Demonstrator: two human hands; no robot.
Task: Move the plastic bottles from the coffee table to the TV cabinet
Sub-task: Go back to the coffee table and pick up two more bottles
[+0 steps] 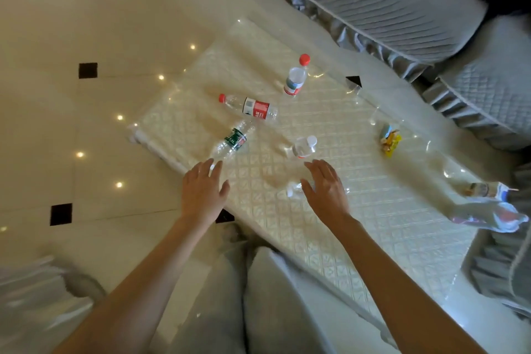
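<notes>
Several clear plastic bottles lie or stand on the cream quilted coffee table (359, 210). An upright red-capped bottle (296, 77) stands at the far side. A red-labelled bottle (250, 106) lies on its side. A green-labelled bottle (232, 141) lies near the table's left edge, just beyond the fingertips of my left hand (202, 192), which is open and holds nothing. A white-capped bottle (304, 148) stands just past my right hand (326, 190). That hand is open above a small clear bottle (293, 190), which it partly hides.
A yellow snack packet (389, 139) lies on the table's right part, and crumpled wrappers (488, 210) sit at its right end. Grey quilted sofas (402, 8) surround the table at the back and right. Glossy tiled floor (86, 109) lies to the left. Grey trouser legs (258, 296) are below.
</notes>
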